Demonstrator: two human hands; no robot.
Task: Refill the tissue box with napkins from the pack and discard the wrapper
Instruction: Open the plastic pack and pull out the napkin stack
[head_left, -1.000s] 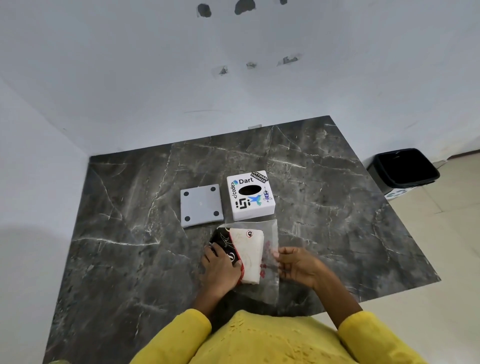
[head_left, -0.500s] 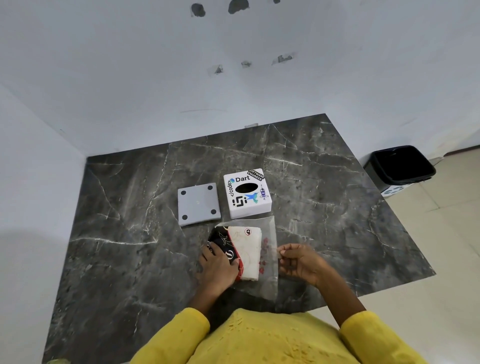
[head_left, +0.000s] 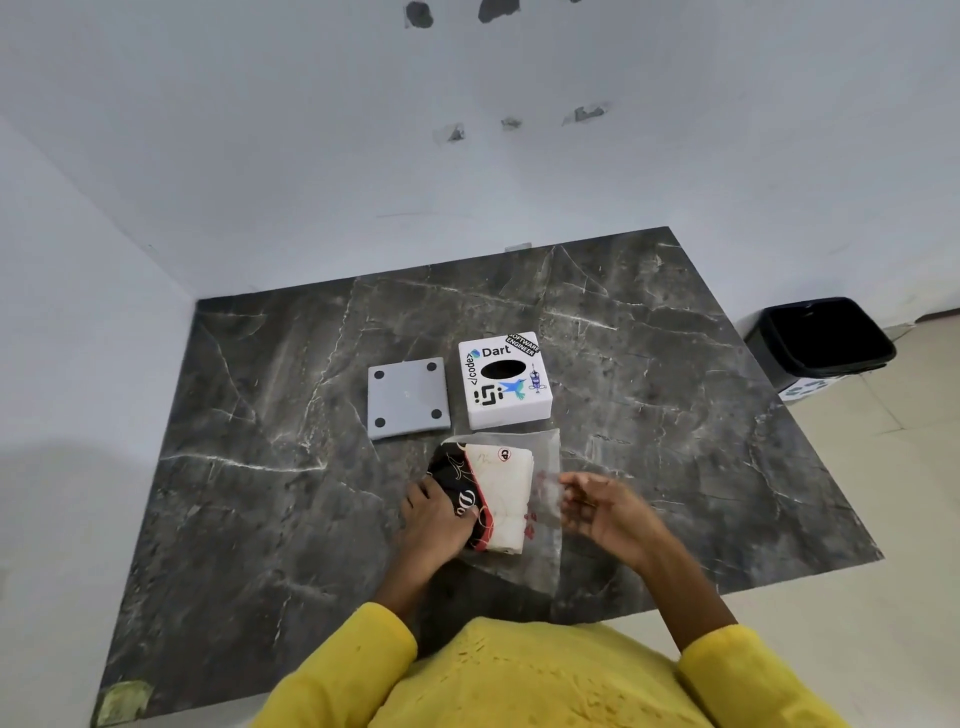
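A napkin pack (head_left: 506, 483), white with a black and red end, lies in a loose clear wrapper (head_left: 545, 449) on the dark marble table (head_left: 260, 467). My left hand (head_left: 436, 519) grips the pack's black left end. My right hand (head_left: 608, 514) is blurred, with its fingertips pinched on the wrapper's right edge. Just beyond the pack stands the white tissue box (head_left: 519, 410), which has stickers and an oval slot on top. Its grey square base panel (head_left: 408, 397) lies flat to the box's left.
A black waste bin (head_left: 769, 332) stands on the tiled floor past the table's right edge. White walls close off the table's far and left sides. My yellow sleeves fill the bottom of the view.
My right hand has shifted slightly along the wrapper's right edge and is now blurred. The pack has turned a little under my left hand. Box and panel have not moved.
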